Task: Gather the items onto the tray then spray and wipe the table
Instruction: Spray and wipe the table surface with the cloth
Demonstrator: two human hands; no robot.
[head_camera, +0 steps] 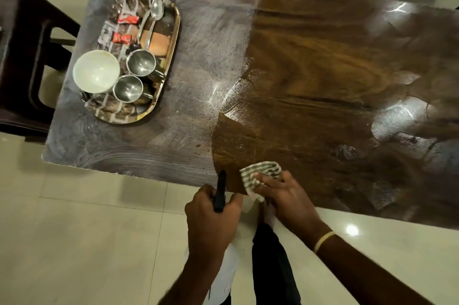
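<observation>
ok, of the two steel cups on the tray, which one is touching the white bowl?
The nearer steel cup, at the tray's near end; its rim meets the white bowl. The farther cup sits apart from the bowl.

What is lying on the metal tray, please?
On the tray I see a white bowl, two steel cups, two red packets and two spoons. Something dark lies near the cups; I cannot identify it. The tray beneath the bowl is hidden.

The left hand [211,220] covers most of the spray bottle [222,282], whose base leaves the lower edge. The surface [323,69] is cut at right. The red packets' [121,38] print is illegible.
</observation>
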